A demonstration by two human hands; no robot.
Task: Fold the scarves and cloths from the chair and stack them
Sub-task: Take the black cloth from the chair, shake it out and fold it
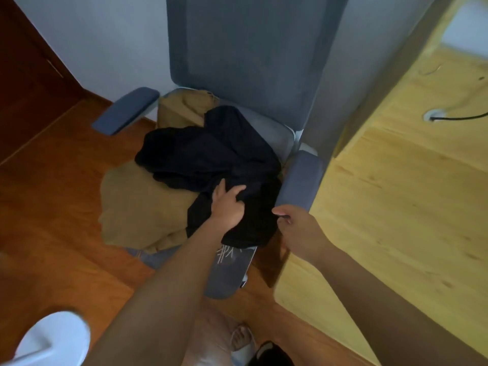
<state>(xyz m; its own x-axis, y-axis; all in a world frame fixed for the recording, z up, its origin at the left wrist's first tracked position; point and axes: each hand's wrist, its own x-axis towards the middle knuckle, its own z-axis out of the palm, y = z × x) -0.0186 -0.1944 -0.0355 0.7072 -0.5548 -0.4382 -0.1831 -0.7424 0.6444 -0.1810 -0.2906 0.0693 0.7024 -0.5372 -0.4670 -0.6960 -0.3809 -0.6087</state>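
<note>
A grey-blue office chair (248, 62) stands in the middle of the view. A crumpled black cloth (206, 151) lies on its seat, on top of a tan cloth (137, 207) that hangs over the seat's front left. My left hand (228, 204) pinches a fold of the black cloth near its front. My right hand (295, 228) grips the black cloth's right edge, beside the right armrest (301, 180).
A light wooden desk (396, 194) runs along the right, close against the chair's right armrest, with a cable hole and black cable (449, 117) on it. The left armrest (126, 109) juts out over the wooden floor (52, 220). A white object (52, 339) sits bottom left.
</note>
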